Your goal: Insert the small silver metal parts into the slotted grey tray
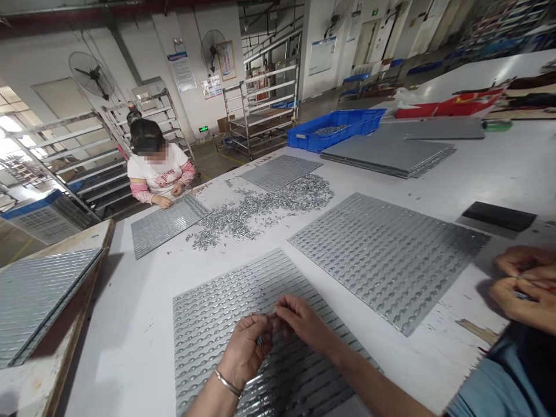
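My left hand [244, 350] is curled shut over a bunch of small metal pins, just above the grey dimpled tray [204, 324] lying in front of me. A thin bangle sits on its wrist. My right hand [304, 321] pinches its fingertips together right beside the left hand's fingers, apparently on one pin, though it is too small to see clearly. Both hands hover over the tray's middle rows. A big loose pile of the same pins [264, 205] lies farther up the white table.
A second dimpled tray [386, 255] lies to my right, where another person's hands [523, 286] work. A seated person [156, 168] fills a tray [167, 223] at the far left. A blue bin [334, 128], stacked trays [388, 153] and metal racks stand behind.
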Action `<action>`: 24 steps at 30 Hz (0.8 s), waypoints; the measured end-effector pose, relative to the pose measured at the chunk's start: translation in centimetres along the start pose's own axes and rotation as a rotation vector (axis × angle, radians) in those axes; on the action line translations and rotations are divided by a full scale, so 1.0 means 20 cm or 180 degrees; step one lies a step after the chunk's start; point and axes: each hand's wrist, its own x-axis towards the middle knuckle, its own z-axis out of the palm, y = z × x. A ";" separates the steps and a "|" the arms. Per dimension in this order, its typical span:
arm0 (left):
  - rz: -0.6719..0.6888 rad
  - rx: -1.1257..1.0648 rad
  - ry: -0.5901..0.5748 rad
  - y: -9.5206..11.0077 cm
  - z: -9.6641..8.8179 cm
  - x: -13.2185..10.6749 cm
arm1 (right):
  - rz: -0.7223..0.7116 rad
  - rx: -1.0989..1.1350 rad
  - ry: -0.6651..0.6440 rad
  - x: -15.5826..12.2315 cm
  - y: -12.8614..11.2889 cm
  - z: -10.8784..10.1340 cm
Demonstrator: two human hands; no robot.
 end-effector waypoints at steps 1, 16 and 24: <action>-0.0074 -0.0045 0.0087 0.00 0.00 -0.01 | 0.0019 -0.0011 0.0140 0.02 0.00 -0.02; -0.0003 -0.0138 0.0552 0.10 -0.05 -0.13 | -0.0342 -0.2378 0.0153 0.19 0.00 0.04; -0.0101 -0.0230 0.0491 0.07 -0.04 -0.21 | -0.0037 -0.2702 0.0462 0.23 0.03 0.07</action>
